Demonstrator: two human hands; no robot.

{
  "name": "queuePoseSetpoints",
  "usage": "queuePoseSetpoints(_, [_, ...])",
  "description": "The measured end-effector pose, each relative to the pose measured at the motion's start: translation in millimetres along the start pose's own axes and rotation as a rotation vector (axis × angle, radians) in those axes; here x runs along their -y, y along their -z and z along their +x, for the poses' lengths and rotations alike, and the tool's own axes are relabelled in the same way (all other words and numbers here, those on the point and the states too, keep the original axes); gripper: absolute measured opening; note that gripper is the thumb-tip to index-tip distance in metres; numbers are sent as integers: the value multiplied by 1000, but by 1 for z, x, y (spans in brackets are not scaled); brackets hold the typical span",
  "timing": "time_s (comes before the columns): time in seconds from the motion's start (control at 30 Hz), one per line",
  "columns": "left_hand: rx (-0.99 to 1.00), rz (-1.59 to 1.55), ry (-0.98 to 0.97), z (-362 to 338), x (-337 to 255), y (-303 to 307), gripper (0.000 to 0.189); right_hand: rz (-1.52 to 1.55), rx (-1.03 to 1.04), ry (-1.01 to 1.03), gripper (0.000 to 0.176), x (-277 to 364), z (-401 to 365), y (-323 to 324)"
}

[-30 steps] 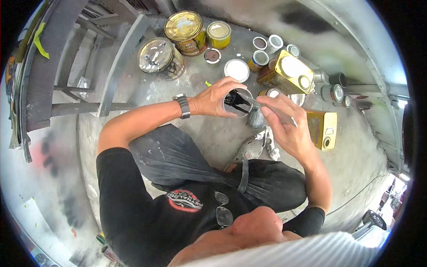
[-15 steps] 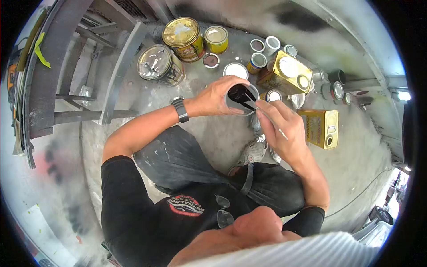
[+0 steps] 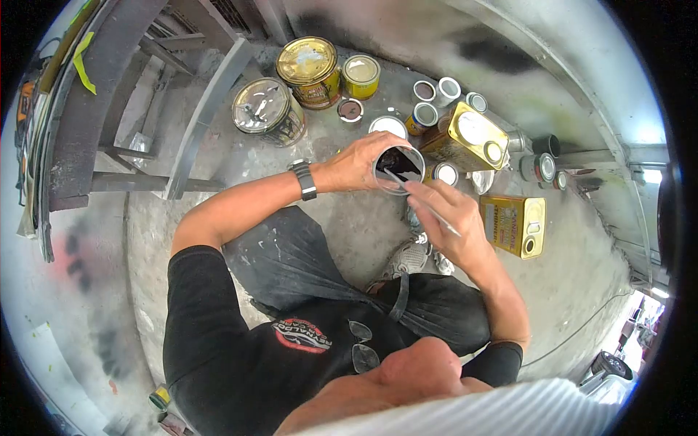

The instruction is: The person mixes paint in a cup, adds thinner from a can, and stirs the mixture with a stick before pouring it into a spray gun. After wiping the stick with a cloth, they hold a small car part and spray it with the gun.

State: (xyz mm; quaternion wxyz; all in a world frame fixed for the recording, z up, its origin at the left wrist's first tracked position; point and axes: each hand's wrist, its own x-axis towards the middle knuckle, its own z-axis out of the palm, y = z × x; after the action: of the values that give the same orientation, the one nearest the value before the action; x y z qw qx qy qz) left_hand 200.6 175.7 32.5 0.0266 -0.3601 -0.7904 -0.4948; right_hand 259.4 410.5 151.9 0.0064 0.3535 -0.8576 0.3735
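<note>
My left hand [image 3: 354, 166] is wrapped round a clear cup [image 3: 419, 179], its mouth tilted toward me. Dark, glossy paint [image 3: 408, 164] lies inside the cup. Between the fingers and thumb of my right hand [image 3: 456, 221] is a thin, pale stirring stick [image 3: 443, 220]. The stick's far end reaches over the rim and into the dark paint. Just behind the cup stands a round can with a white top [image 3: 388, 128].
Large paint cans [image 3: 307, 62] and several smaller tins stand on the floor ahead. A yellow rectangular can [image 3: 465, 134] stands beyond my right hand, and a thinner can [image 3: 512, 227] sits to its right. A grey wooden frame [image 3: 207, 120] rises at the left.
The stick has shifted within the cup, and its end now sits in the paint toward the left side. The cup has moved slightly down and right in view. Both hands keep their hold.
</note>
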Motion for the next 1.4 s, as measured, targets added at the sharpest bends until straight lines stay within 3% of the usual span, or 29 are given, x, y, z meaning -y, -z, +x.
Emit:
queuePoseSetpoints(0.1, [-17, -4, -25, -1, 3, -1, 76, -131, 34, 20, 38, -1, -1, 5])
queuePoseSetpoints(0.2, [-11, 11, -23, -1, 3, -2, 76, -54, -28, 87, 37, -4, 2, 2])
queuePoseSetpoints(0.5, [4, -9, -8, 0, 3, 0, 75, -151, 30, 42, 35, -3, -4, 0])
queuePoseSetpoints(0.6, [-9, 22, -2, 2, 2, 0, 75, -183, -61, 81, 35, -7, -1, 3])
queuePoseSetpoints(0.7, [3, 18, -21, 3, 2, 3, 75, -58, -22, 108, 36, -5, -1, -2])
queuePoseSetpoints(0.9, [-18, 37, -20, 2, 4, 0, 77, -244, -63, 182, 34, -11, 1, 2])
queuePoseSetpoints(1.1, [14, 34, 22, 1, 4, 2, 78, 37, -40, -63, 32, -9, -6, -10])
queuePoseSetpoints(1.2, [0, 23, 20, 0, 4, 0, 78, -142, -124, 17, 33, -13, -3, -7])
queuePoseSetpoints(1.3, [-4, 25, 14, 2, 6, -3, 76, 30, -106, -1, 33, -12, -3, -11])
queuePoseSetpoints(1.4, [17, 26, 5, 1, 8, -2, 73, -127, -105, 52, 34, -14, -5, -15])
